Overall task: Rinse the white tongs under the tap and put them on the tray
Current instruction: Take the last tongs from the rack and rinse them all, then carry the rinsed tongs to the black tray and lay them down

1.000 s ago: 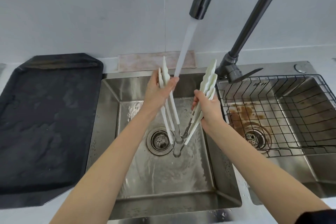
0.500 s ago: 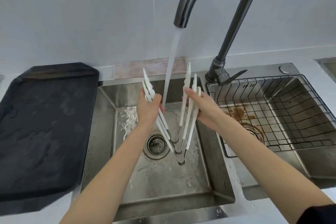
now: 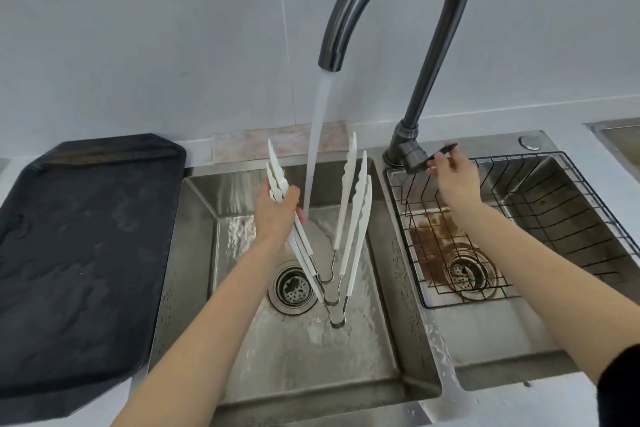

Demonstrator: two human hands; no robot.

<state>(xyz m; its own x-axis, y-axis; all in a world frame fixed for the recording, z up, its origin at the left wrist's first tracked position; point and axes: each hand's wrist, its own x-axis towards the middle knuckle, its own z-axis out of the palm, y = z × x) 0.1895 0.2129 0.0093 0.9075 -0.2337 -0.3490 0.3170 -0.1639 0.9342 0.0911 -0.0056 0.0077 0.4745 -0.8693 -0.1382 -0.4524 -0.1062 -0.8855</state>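
Three white tongs stand bunched over the left sink basin, hinges down and arms spread in a V. My left hand grips their left arms, and the right arms stand free. Water streams from the dark curved tap and falls between the arms, beside my left hand. My right hand is off the tongs, at the tap's lever, fingers touching it. The black tray lies wet on the counter left of the sink.
A black wire rack sits in the right basin, which has a rust-stained bottom and a drain. The left basin's drain lies below the tongs. A pale cloth strip sits against the wall behind the sink.
My right hand has let go of the tongs' right arms and moved right to the tap's lever. My left hand still holds the tongs under the running water.
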